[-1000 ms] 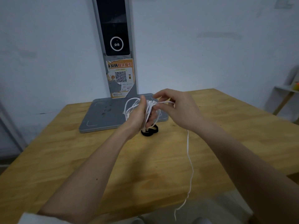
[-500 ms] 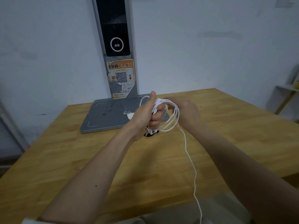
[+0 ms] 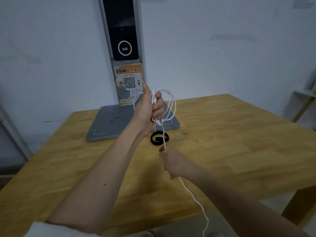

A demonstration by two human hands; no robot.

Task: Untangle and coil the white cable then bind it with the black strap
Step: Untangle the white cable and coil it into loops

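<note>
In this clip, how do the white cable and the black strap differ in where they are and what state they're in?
The white cable is held off the table, while the black strap lies on the wooden table untouched. The cable is gathered in loose loops in the left hand, with a long tail running through the right hand and past the table edge; the strap is curled in one small ring. Both are flexible and partly coiled.

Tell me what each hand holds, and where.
Left hand grips the white cable at its coiled loops; right hand pinches its loose tail.

Wooden table (image 3: 222,142): grey base plate (image 3: 109,124) at far edge, curled black strap (image 3: 156,138) just in front
</note>
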